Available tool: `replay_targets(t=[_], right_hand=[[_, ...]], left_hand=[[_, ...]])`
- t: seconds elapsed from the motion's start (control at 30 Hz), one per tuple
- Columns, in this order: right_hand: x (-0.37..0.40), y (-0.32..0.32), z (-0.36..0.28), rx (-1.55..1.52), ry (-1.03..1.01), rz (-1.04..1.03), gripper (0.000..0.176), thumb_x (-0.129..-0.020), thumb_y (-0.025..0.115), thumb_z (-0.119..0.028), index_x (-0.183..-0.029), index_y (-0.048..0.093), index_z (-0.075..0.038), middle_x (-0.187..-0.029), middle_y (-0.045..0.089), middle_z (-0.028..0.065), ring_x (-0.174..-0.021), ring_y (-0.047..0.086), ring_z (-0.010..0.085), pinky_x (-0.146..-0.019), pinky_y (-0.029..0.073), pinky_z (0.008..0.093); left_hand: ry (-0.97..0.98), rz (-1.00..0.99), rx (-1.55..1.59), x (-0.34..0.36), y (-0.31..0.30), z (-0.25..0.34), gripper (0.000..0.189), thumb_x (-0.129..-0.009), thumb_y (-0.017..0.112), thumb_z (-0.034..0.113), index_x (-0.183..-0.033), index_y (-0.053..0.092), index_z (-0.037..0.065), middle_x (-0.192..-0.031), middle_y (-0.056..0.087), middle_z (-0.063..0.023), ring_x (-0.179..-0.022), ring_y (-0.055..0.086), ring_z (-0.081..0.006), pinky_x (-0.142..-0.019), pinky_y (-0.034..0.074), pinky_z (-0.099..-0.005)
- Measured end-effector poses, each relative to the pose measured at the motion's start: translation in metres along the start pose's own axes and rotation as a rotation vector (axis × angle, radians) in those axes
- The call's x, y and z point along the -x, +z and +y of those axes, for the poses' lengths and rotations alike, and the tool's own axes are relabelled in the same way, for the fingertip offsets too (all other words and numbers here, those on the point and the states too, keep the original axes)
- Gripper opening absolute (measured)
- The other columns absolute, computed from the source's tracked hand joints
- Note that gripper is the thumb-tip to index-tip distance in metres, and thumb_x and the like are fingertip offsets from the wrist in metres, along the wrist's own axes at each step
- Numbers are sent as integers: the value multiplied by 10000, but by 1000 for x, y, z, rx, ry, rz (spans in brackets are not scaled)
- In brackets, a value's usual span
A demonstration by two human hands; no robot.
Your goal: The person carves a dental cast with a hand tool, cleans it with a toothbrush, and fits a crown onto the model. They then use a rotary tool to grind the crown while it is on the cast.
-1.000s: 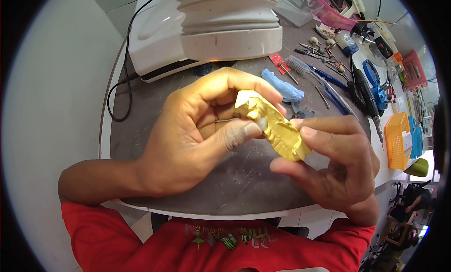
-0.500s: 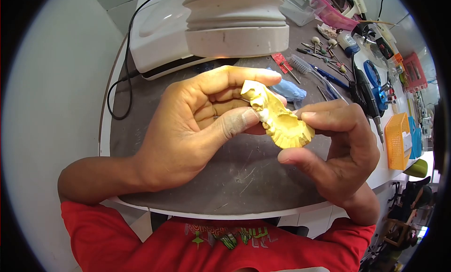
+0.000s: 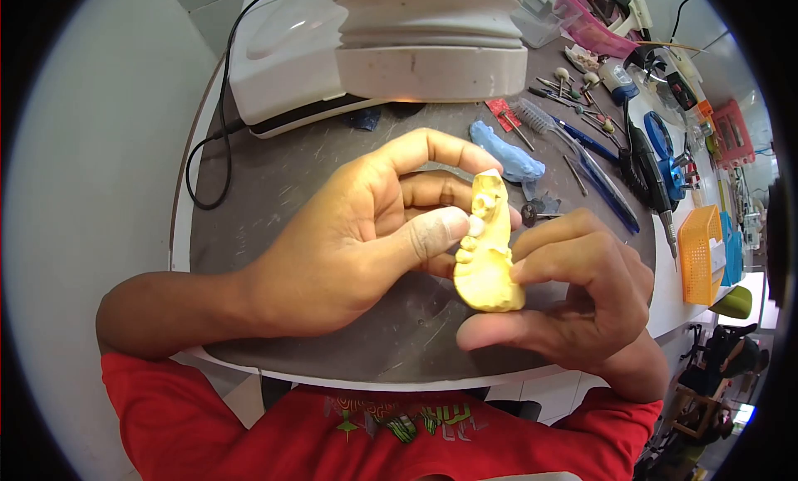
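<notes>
A yellow dental model [image 3: 489, 269] with a row of teeth and one whiter tooth, like a crown [image 3: 475, 225], is held up over the bench between both hands. My left hand [image 3: 378, 219] is closed on its upper part, the index fingertip at the top end and the thumb against the white tooth. The other left fingers pass behind the model. My right hand [image 3: 573, 286] pinches the lower, wider end, fingers on its right edge and thumb below. The thumb's contact with the model is hard to make out.
Above the hands hangs a white ribbed suction nozzle [image 3: 432, 66], beside a white machine [image 3: 287, 57]. A blue moulded piece [image 3: 507, 153], a brush [image 3: 536, 115] and several burs [image 3: 582, 99] lie behind. A handpiece [image 3: 652, 169] and an orange basket [image 3: 700, 252] stand at right.
Both hands have brought the model lower and turned it more upright, its tooth row now facing left. My right hand has moved down and slightly left.
</notes>
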State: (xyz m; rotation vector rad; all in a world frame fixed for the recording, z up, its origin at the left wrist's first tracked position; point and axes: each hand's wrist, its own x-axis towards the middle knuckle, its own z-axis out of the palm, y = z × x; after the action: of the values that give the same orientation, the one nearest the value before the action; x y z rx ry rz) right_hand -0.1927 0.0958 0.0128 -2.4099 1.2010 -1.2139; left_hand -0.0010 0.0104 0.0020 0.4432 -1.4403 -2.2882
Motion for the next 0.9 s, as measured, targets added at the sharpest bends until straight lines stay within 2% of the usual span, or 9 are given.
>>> replay_targets(t=[0.07,0.13,0.17,0.23,0.27,0.37,0.4,0.5,0.9], right_hand=[[-1,-1,1,19,-16,-32,560,-555,848,-358,-889,555,-18,-742,615,106,-641,577,151,-544,452,242],[-3,-3,2,-1,-20,-39,474,-678,803,-323,-915,556,4,-765,608,113,-656,569,140,-573,457,238],[-3,-5,2,-1,-19,-41,474,-678,803,-323,-915,556,4,-765,608,113,-656,569,140,-573,457,238],[-3,-10,3,-77,137,-18,337,-824,692,-254,-928,549,33,-881,593,138,-683,564,130,-613,457,227],[-4,-8,1,-94,213,27,253,-896,578,-165,-1010,550,59,-1009,558,152,-698,553,119,-639,449,215],[-12,-5,-1,-65,361,23,310,-892,585,-160,-1110,546,57,-1063,538,145,-714,554,110,-630,444,209],[-13,-6,-1,-52,379,-21,319,-878,602,-135,-1144,561,35,-1028,559,129,-746,563,109,-635,449,207],[-14,-9,2,32,327,-98,279,-860,629,-140,-1080,597,29,-995,576,122,-773,572,116,-648,463,210],[-12,-7,3,-22,340,-65,258,-855,640,-158,-1025,605,33,-954,581,113,-764,573,119,-651,466,208]], left_hand=[[-12,11,55,0,-1,-2,372,-941,452,95,-1286,334,19,-1183,529,-185,-1072,562,-188,-903,481,-319],[-25,23,109,0,-3,-3,371,-940,454,105,-1284,345,16,-1177,531,-176,-1071,559,-181,-902,478,-313],[-36,26,140,0,-3,-3,376,-940,460,133,-1279,356,7,-1168,536,-168,-1052,562,-170,-886,477,-300],[-47,31,173,0,-4,-3,385,-940,467,161,-1274,367,-3,-1159,540,-160,-1033,566,-159,-870,476,-286],[-39,27,196,-1,-4,-4,396,-939,471,187,-1268,374,-11,-1132,549,-153,-1004,570,-150,-835,480,-273],[-46,0,222,0,-5,-2,403,-938,471,222,-1248,397,-25,-1077,564,-136,-947,577,-135,-774,485,-251],[-62,-23,223,0,-5,-1,398,-939,467,230,-1235,412,-30,-1049,571,-127,-920,579,-129,-747,488,-243],[-46,-8,188,-1,-8,-6,372,-938,465,235,-1195,453,-34,-1012,575,-108,-878,583,-122,-712,494,-231],[-84,-30,133,-1,-11,-3,362,-938,458,252,-1149,496,-39,-985,593,-100,-833,603,-109,-672,508,-211]])
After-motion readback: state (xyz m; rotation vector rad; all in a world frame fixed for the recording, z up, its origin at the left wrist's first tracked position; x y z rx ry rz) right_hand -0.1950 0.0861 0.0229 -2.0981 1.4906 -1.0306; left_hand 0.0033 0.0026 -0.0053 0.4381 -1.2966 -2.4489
